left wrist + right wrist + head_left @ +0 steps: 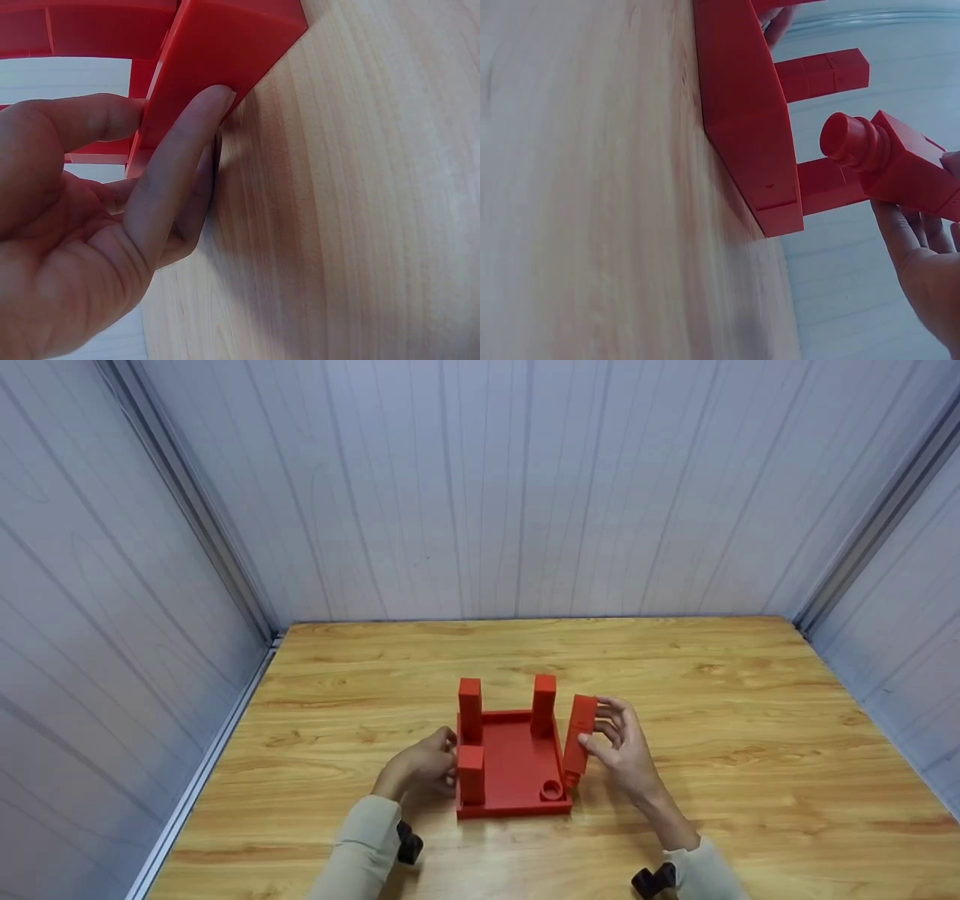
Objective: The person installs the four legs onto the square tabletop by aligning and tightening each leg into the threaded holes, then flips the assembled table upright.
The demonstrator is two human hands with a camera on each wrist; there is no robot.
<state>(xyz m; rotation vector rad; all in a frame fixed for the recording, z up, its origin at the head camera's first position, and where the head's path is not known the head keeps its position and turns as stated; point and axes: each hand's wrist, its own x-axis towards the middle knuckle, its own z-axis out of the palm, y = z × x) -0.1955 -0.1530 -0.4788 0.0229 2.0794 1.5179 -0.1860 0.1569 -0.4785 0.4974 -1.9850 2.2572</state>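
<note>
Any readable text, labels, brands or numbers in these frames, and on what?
None: no words, numbers, brands or signs can be read in any view.
The red base, its three upright red legs and the loose red leg in the right hand are plain.
The wooden table and wall panels are unmarked.

Just a wooden table (750,750) with a light, honey-coloured grain and a few darker knots; boxed in by pale bluish-white panel walls (480,487) on three sides, all faint vertical seams; grey metal corner strips (187,502) running down to the tabletop at the back left and back right; soft, even light all over, barely any shadows, pretty plain setup honestly.
</note>
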